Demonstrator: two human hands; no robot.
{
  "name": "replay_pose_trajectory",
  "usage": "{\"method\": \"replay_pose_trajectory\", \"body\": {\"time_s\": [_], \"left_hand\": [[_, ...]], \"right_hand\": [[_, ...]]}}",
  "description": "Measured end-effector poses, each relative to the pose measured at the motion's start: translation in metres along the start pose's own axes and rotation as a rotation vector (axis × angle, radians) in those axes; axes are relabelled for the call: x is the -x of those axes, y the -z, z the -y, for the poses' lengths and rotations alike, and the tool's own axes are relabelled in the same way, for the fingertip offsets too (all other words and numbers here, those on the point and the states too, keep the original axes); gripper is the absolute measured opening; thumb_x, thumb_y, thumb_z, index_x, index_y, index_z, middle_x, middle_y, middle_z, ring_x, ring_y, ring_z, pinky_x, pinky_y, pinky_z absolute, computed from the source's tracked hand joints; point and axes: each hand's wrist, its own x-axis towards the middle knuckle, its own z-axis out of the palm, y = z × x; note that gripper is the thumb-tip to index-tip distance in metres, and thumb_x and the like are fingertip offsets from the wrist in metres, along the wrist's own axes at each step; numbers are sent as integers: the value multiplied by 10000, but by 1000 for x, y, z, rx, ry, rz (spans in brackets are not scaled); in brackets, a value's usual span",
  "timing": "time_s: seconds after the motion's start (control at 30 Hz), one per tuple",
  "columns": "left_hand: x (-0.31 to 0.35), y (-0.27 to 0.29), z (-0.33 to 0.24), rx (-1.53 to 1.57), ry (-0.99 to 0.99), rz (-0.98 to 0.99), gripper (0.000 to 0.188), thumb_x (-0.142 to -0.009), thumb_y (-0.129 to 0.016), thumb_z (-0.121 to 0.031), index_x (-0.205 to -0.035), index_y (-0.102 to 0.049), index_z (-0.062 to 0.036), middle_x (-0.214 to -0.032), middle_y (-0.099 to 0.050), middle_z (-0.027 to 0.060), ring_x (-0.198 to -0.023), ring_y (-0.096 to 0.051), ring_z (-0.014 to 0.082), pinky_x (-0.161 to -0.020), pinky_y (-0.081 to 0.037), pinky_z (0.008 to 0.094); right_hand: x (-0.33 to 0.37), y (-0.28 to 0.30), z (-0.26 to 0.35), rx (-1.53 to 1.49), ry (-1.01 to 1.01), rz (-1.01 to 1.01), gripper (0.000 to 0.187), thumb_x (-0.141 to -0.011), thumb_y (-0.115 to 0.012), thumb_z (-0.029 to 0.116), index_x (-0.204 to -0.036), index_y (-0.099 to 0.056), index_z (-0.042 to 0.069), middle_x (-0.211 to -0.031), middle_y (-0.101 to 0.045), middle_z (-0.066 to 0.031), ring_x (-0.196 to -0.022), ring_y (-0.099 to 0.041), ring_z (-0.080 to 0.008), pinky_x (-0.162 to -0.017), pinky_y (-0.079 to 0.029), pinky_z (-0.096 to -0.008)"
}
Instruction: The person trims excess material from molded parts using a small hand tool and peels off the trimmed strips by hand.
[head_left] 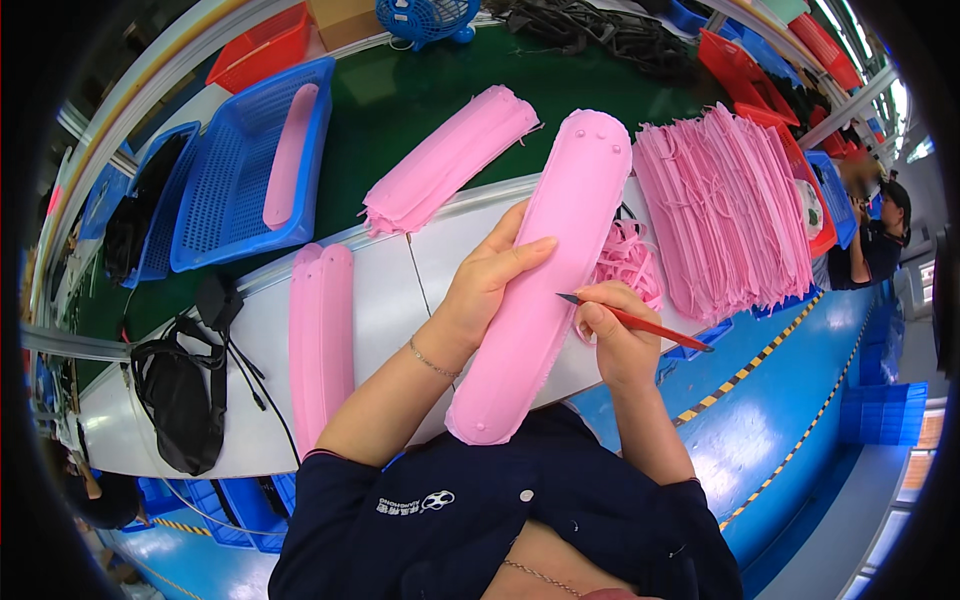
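Note:
My left hand (493,277) grips a long pink padded strip (556,232) by its left edge, thumb on the upper face. The strip has rounded ends with small round bumps, and its right edge looks ragged. In my right hand (622,335) is a red-handled craft knife (640,322), held like a pen, its dark pointed tip over the strip's right side. Whether the tip touches the strip I cannot tell. Behind my right hand lies a heap of thin pink offcuts (628,258).
A large stack of pink strips (720,215) stands at right, a smaller pile (450,160) farther back. Smooth pink strips (321,330) lie at left. One more (291,160) rests in a blue basket (190,235). A black bag (180,395) and cable lie left; a blue fan (428,20) stands behind.

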Motion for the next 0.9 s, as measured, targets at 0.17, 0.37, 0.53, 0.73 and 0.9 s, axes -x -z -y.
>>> {"method": "replay_pose_trajectory", "body": {"time_s": [0.17,0.37,0.53,0.73,0.9], "left_hand": [[-3,4,0,-35,-26,-3,487,-895,-552,-136,-1352,-401,-59,-1179,-556,72,-1007,-552,113,-852,-460,254],[1,11,-6,-43,-62,-37,499,-885,-568,-131,-1352,-405,-64,-1170,-556,68,-986,-554,103,-829,-469,251],[0,10,-7,-163,-42,-45,531,-872,-588,-145,-1361,-397,-64,-1171,-549,64,-990,-546,106,-834,-460,245],[8,17,-2,-226,62,-2,540,-863,-604,-157,-1358,-405,-72,-1203,-531,61,-1059,-511,110,-877,-433,249],[17,10,-6,-295,157,59,537,-864,-604,-159,-1358,-410,-79,-1194,-534,53,-1058,-510,107,-880,-425,243]], "right_hand": [[-3,14,4,-595,-189,21,229,-853,-641,72,-1048,-632,-48,-745,-586,-87,-655,-533,-127,-571,-411,-239],[-12,76,-50,888,218,-288,250,-842,-658,116,-1074,-646,24,-990,-629,-123,-867,-601,-244,-771,-479,-333],[15,133,-78,967,156,-10,198,-860,-638,188,-976,-689,37,-1096,-614,-157,-1068,-554,-291,-897,-440,-396],[-8,86,1,755,137,-341,288,-971,-485,184,-1054,-628,-52,-931,-602,-84,-823,-556,-154,-740,-445,-271],[-24,44,26,201,102,-301,212,-896,-594,71,-1076,-633,-34,-882,-604,-68,-779,-550,-123,-695,-439,-234]]}}
